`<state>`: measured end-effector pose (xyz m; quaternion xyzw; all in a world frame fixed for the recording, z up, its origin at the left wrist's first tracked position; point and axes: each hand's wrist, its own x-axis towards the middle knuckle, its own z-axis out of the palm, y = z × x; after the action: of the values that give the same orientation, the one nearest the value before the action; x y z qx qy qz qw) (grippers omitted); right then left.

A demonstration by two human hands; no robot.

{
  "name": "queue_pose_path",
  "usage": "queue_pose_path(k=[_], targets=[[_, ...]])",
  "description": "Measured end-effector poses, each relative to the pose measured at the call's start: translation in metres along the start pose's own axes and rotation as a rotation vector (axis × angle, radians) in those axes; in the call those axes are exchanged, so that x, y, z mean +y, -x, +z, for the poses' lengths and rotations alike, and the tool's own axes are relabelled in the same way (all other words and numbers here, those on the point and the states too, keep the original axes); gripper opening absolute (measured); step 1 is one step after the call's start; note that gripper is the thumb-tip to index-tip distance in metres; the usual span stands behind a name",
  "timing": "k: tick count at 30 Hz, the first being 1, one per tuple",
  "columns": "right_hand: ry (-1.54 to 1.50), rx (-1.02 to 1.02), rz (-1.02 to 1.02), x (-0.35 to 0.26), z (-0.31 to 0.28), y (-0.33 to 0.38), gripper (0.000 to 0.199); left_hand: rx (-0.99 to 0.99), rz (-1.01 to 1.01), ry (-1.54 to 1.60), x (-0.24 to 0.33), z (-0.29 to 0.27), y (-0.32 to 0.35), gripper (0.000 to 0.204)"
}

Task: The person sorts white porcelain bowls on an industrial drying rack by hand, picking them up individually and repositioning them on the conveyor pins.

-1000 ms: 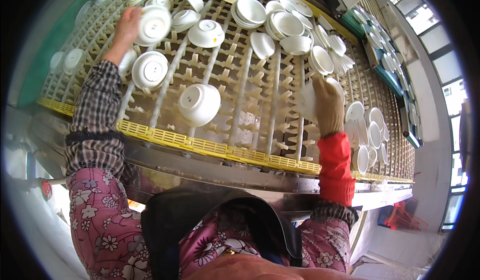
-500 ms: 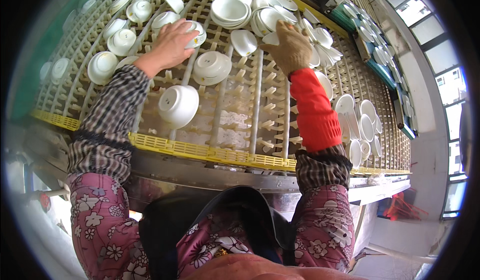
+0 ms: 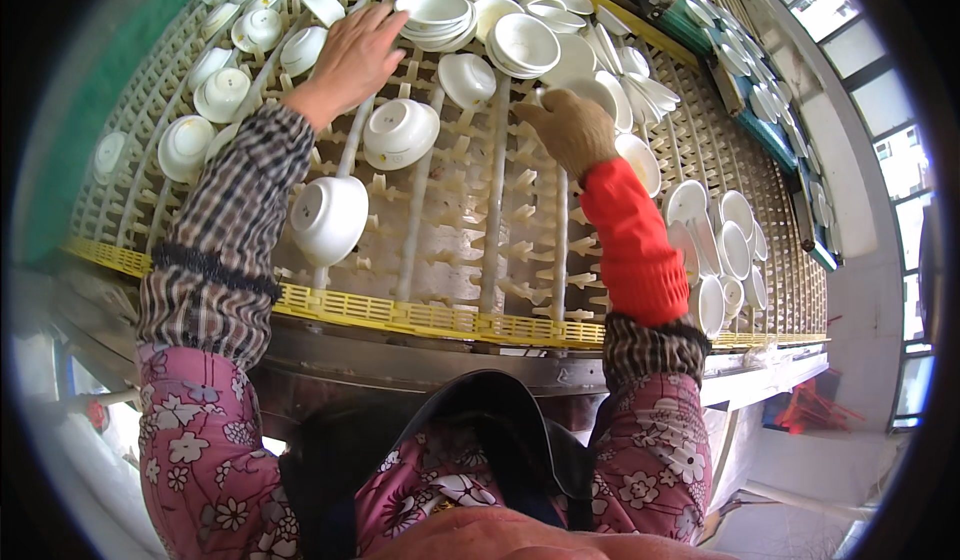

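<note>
My bare left hand (image 3: 355,58) is stretched out over the pegged conveyor, fingers extended, its tips beside a stack of white bowls (image 3: 436,8). My right hand (image 3: 574,132), in a brown knitted glove, hovers lower right of another bowl stack (image 3: 526,44), with thumb and forefinger apart and the other fingers mostly hidden. A tilted white dish (image 3: 606,98) lies just behind the glove. Between my arms, an upside-down bowl (image 3: 401,134), a tipped bowl (image 3: 329,220) and a small square-looking dish (image 3: 467,81) rest on the pegs.
Upturned bowls (image 3: 222,94) stand in rows along the left of the belt. Plates and oval dishes (image 3: 735,250) lean upright between pegs at the right. Yellow plastic edging (image 3: 430,318) runs along the near side. Beyond the right edge, a green rack (image 3: 765,145) carries more plates.
The belt's dishes have shifted slightly left. My left hand has moved up toward the bowl stack; my right hand has drawn back from the other stack. Another person's gloved hand has left the top.
</note>
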<state>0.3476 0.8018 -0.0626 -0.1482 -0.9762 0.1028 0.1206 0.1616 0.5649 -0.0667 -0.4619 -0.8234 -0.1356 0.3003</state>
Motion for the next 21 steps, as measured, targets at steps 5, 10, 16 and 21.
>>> queue_pose_path(k=[5,10,16,21], targets=[[-0.942,-0.004,0.278,-0.005,-0.024,0.034,0.041,-0.208,0.065,-0.105,0.012,0.031,-0.058,0.032],[-0.728,0.116,-0.056,0.006,-0.007,0.035,0.033,-0.365,-0.037,0.018,-0.001,0.052,-0.077,0.023],[0.138,0.142,-0.336,0.035,-0.009,0.077,0.036,-0.161,-0.578,0.946,-0.04,-0.004,-0.026,0.032],[0.007,0.015,-0.167,0.05,0.005,0.08,0.043,-0.192,-0.812,1.273,-0.052,-0.099,0.04,0.031]])
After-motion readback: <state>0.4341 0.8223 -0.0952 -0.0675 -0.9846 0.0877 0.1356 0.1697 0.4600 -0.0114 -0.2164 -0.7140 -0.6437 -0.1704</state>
